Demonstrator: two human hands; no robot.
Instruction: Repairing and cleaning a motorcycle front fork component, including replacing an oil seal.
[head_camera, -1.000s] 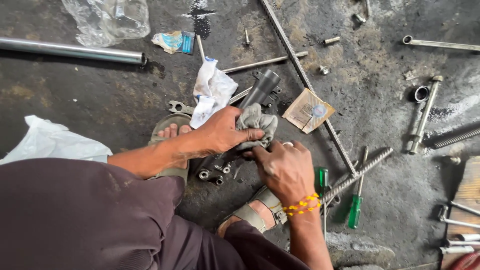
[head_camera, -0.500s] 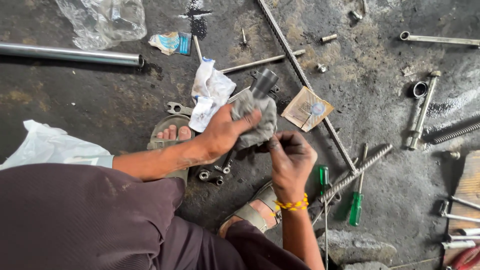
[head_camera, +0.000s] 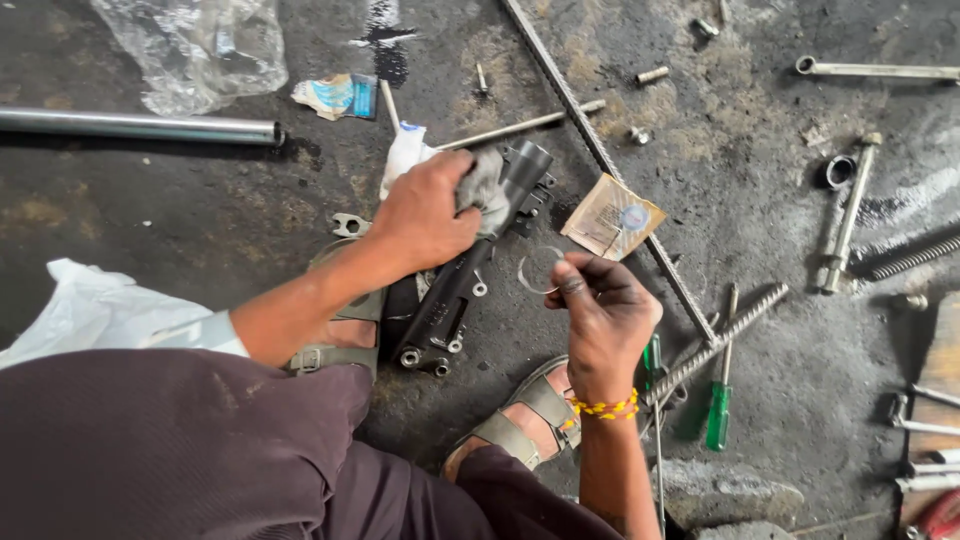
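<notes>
A black metal cylinder part (head_camera: 455, 290) lies on the oily floor between my sandalled feet, its round end pointing up and right. My left hand (head_camera: 425, 215) presses a grey rag (head_camera: 485, 185) against the upper end of that part. My right hand (head_camera: 600, 310) is raised just right of the part and pinches a thin clear ring (head_camera: 540, 270) between thumb and fingertips. An orange and yellow thread band circles my right wrist.
A long threaded rod (head_camera: 600, 160) runs diagonally past a small brown packet (head_camera: 612, 217). Two green-handled screwdrivers (head_camera: 720, 410) lie at the right, with wrenches (head_camera: 865, 70) and bolts beyond. A steel pipe (head_camera: 140, 125), a clear plastic bag (head_camera: 190, 50) and a white bag (head_camera: 90, 305) lie at the left.
My left hand has moved up the black part with the rag. My right hand has come off the part and lifted away, now holding the thin ring.
</notes>
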